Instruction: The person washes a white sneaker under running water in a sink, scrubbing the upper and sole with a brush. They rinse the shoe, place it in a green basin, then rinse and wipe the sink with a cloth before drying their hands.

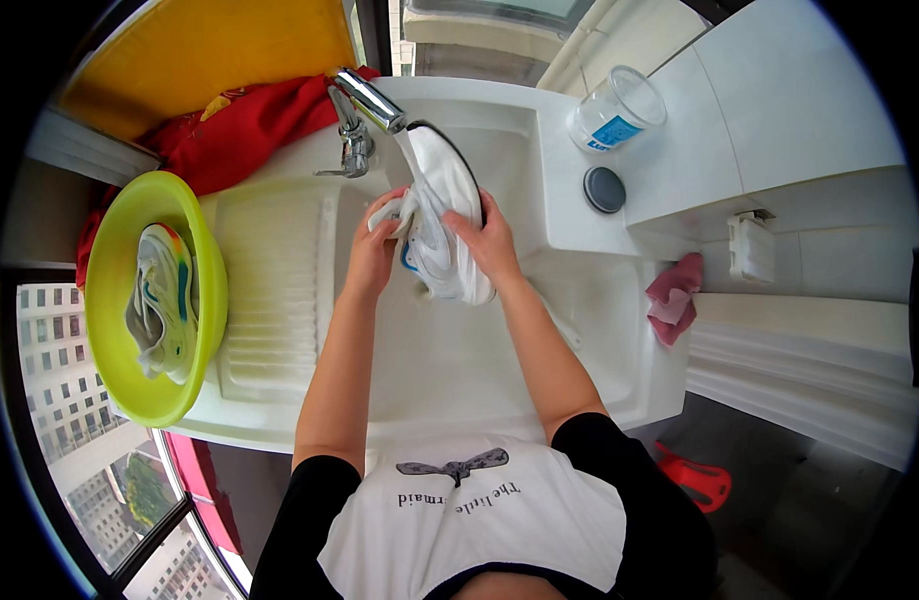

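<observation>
Over the white sink basin (420,370), a white sneaker (445,200) with a dark sole edge and a small blue patch is held under the chrome faucet (372,102). My left hand (378,240) grips the shoe's tongue or lace area on its left side, fingers closed. My right hand (485,238) wraps round the shoe's right side, thumb on the upper. The shoe's toe-to-heel line runs away from me, one end just below the spout. Whether water is running I cannot make out.
A yellow-green basin (212,290) with another white sneaker (165,305) stands on the ridged washboard (270,290) at left. Red cloth (250,135) lies behind. On the right are a clear plastic jar (620,108), a dark round lid (605,189) and a pink cloth (674,298) over the edge.
</observation>
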